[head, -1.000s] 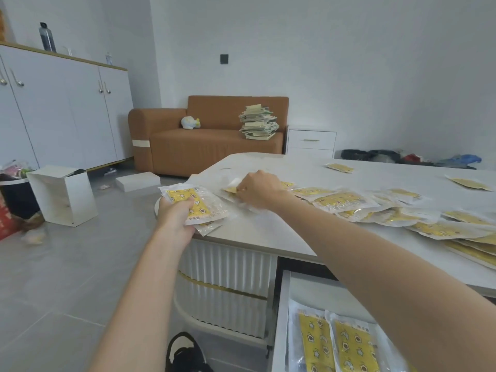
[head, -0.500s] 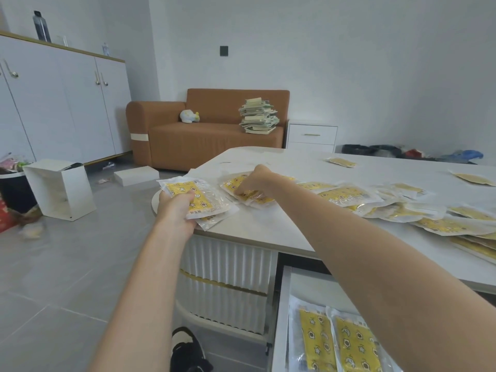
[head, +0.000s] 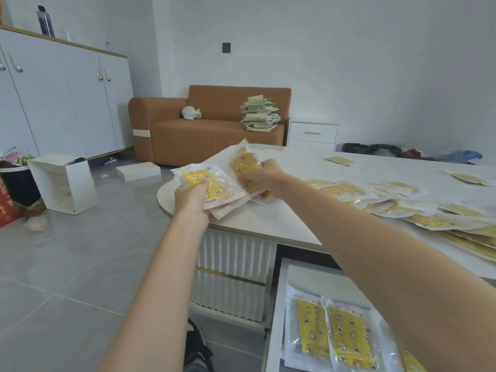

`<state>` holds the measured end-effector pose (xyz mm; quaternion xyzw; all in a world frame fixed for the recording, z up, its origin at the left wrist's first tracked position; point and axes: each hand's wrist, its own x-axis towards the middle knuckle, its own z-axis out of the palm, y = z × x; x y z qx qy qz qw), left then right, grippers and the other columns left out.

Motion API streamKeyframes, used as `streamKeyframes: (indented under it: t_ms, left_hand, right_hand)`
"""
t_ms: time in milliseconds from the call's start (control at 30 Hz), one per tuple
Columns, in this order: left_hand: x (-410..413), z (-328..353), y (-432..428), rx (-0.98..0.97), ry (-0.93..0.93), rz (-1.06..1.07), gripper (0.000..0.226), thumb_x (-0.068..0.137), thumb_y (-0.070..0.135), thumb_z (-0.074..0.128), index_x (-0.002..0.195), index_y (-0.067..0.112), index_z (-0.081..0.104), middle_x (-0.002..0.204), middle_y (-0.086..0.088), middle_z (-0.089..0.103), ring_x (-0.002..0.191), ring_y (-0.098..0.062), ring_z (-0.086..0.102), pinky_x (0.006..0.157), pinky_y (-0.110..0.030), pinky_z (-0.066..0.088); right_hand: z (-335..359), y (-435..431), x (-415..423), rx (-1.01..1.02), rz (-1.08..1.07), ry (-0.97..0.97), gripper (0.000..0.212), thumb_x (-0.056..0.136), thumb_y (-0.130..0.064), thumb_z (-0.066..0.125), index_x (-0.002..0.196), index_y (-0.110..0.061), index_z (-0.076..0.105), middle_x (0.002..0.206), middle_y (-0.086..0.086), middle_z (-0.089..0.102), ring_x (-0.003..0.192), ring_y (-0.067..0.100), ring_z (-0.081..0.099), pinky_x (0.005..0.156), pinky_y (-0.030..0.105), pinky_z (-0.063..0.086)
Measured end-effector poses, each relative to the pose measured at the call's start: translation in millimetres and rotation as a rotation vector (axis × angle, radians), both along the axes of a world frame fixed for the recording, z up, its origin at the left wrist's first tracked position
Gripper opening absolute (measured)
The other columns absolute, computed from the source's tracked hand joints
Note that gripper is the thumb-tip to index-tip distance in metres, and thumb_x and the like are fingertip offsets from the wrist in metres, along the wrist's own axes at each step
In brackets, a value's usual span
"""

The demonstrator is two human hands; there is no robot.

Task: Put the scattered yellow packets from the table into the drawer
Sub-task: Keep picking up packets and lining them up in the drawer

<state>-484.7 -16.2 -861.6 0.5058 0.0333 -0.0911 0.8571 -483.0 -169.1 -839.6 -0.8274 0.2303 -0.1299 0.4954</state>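
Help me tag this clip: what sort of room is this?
Probably a home living room: a brown sofa, tall white cupboards along the wall, and a small white drawer unit beside the sofa.

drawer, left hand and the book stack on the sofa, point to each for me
drawer (head: pixel 311 277): head view, bare white inner floor
left hand (head: pixel 192 200): head view, back of the hand
book stack (head: pixel 259 114): head view, middle of the pile
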Motion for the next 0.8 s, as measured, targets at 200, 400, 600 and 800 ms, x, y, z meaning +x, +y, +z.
streamKeyframes:
  t_ms: [200, 400, 600, 800]
  left_hand:
    - [-29.6, 25.0, -18.8, 0.024, -0.199, -0.079, 0.017, 0.091, 0.003, 0.057, 0.106, 0.012, 0.059, 0.092, -0.005, 0.065, 0.091, -0.026, 0.063, 0.087, -0.044, 0.053]
    - [-67.6, 35.0, -50.6, 0.047, -0.349, -0.331, 0.022, 0.097, 0.015, 0.051, 0.114, 0.029, 0.051, 0.114, 0.004, 0.062, 0.102, -0.019, 0.062, 0.083, -0.043, 0.054]
    - [-88.8, 29.5, -82.8, 0.222, -0.408, -0.399, 0.022, 0.094, 0.018, 0.056, 0.113, 0.028, 0.051, 0.114, 0.007, 0.064, 0.108, -0.018, 0.062, 0.091, -0.044, 0.051]
    - [-95.1, 16.5, -105.8, 0.374, -0.461, -0.368, 0.032, 0.081, 0.009, 0.072, 0.112, 0.010, 0.061, 0.111, -0.005, 0.068, 0.101, -0.023, 0.065, 0.082, -0.035, 0.056]
  right_hand:
    - [31.9, -25.5, -58.2, 0.090, -0.074, -0.169, 0.044, 0.068, -0.012, 0.082, 0.106, -0.009, 0.059, 0.093, 0.006, 0.065, 0.074, 0.019, 0.064, 0.059, 0.027, 0.055]
    - [59.4, -60.5, -136.6, 0.023, -0.085, -0.130, 0.050, 0.063, -0.020, 0.088, 0.103, -0.005, 0.063, 0.096, 0.008, 0.072, 0.080, 0.021, 0.071, 0.073, 0.034, 0.060]
    - [46.7, -89.8, -196.9, -0.012, -0.151, -0.165, 0.041, 0.065, -0.028, 0.086, 0.098, -0.014, 0.066, 0.087, 0.000, 0.071, 0.072, 0.012, 0.068, 0.059, 0.026, 0.056]
    - [23.4, -107.7, -225.3, -0.010, -0.167, -0.243, 0.086, 0.061, -0.035, 0.087, 0.135, -0.011, 0.049, 0.104, 0.000, 0.072, 0.087, 0.014, 0.070, 0.077, 0.031, 0.056]
